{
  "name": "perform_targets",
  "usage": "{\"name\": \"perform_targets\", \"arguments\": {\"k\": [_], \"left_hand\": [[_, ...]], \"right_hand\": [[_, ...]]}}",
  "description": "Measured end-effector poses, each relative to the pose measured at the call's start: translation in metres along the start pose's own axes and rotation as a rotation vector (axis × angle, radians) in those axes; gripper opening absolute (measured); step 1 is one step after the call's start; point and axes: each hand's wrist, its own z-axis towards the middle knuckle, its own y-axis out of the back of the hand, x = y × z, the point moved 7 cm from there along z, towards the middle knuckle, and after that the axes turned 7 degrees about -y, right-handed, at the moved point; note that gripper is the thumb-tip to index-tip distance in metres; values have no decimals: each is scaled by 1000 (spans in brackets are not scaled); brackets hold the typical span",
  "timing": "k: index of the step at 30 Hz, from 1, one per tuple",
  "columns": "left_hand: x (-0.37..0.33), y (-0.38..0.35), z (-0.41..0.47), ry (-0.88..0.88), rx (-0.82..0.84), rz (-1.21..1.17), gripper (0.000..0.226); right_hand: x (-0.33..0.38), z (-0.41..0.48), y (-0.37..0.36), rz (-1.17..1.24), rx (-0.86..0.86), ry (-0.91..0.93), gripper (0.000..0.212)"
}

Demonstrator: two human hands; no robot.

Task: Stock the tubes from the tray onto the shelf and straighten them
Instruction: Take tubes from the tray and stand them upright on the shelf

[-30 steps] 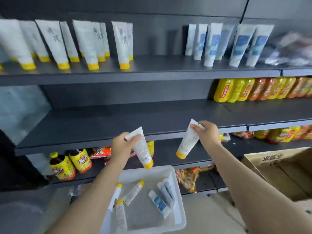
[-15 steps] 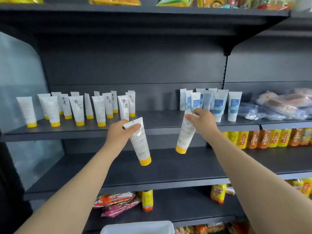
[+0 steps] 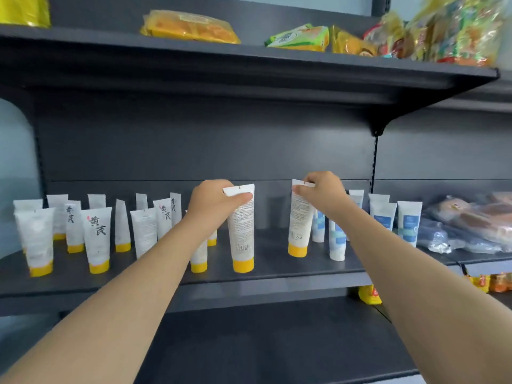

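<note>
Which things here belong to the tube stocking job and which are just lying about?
Job: left hand and its tube; right hand and its tube; yellow-capped tubes; blue-labelled tubes; shelf.
Lying about: snack packets; bagged bread.

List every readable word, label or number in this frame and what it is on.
"黄芪": brush characters on a front-row yellow-capped tube.
Tube in left hand: fine print and barcode, too small to read.
Tube in right hand: unreadable.
Blue-labelled tubes, top-shelf snack packets: blurred.
</note>
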Motion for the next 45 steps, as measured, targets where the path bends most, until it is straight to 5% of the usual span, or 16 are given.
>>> {"name": "perform_targets", "arguments": {"k": [9, 26, 39, 45], "left_hand": [[12, 8, 82, -71, -19, 127, 35], [89, -43, 181, -67, 96, 395, 29], [97, -89, 216, -106, 280, 563, 32], [106, -101, 219, -32, 402, 663, 37]], "right_hand": [[19, 91, -62, 122, 97, 17, 27], [-47, 232, -289, 250, 297, -35, 42], [-50, 263, -324, 64, 273, 146, 19], [-51, 257, -313, 12, 231, 178, 37]]}}
